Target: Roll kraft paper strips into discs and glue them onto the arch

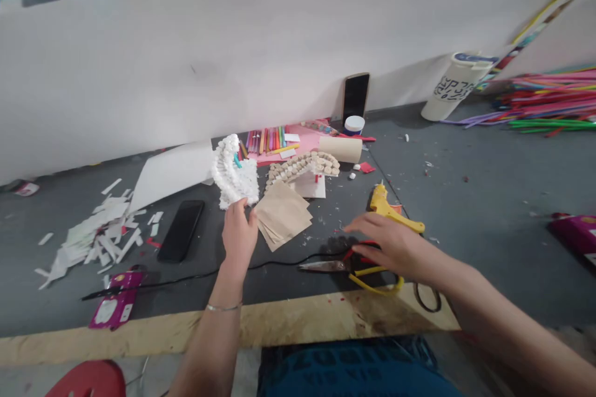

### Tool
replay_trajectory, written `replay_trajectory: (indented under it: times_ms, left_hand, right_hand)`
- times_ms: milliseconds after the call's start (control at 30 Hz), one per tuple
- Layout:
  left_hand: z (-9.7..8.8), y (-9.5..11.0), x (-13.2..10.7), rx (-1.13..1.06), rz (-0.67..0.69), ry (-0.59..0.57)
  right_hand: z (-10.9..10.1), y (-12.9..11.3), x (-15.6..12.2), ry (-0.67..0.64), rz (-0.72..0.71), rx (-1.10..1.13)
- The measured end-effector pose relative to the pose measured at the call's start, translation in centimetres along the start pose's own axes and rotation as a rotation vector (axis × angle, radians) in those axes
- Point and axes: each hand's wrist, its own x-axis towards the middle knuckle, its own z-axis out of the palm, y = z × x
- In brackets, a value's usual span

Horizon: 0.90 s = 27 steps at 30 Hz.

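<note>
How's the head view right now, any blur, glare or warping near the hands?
Head view: light is soft and even, with no glare; the right hand is slightly smeared above the scissors, with a faint shadow under it; the left hand and its white piece look sharp; the wide lens bows the wooden edge and stretches the corners.

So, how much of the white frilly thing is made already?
Lots of paper is already cut: scraps lie in a heap. The left hand holds the white frilly piece, which looks well built up. The right hand reaches over the scissors, by the glue gun. The brown paper squares look unused, so some work probably remains.
</note>
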Motion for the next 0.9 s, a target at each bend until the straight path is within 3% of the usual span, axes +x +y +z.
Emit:
replay_trajectory:
  times_ms: [67,133,367,633,733,900]
  left_hand:
    - [0.6,0.6,0.8,0.218,0.185,-0.038]
    - [1.4,1.3,1.7,0.352,0.268,-0.091]
    - [3.0,1.8,3.1,0.526,0.264,-0.146]
    - [3.0,1.3,3.1,0.439,0.266,-0.043]
    - [2.3,1.6,3.3,0.292,0.244,0.032]
    - [0.5,2.5,3.5,-0.172,-0.014,0.050]
  right_hand:
    - [1.4,-0.7,-2.2,-0.075,0.011,-0.017]
    - [2.3,-1.0,-3.5,-0.095,0.023,-0.041]
    - [3.6,-0.8,-4.7,-0.002,0.079,-0.186]
    - [4.1,0.4,-5.1,0.057,0.004,-0.199]
    - [4.0,0.3,-5.4,0.053,-0.007,-0.245]
    - [3.9,0.0,-5.4,0.094,-0.040,-0.295]
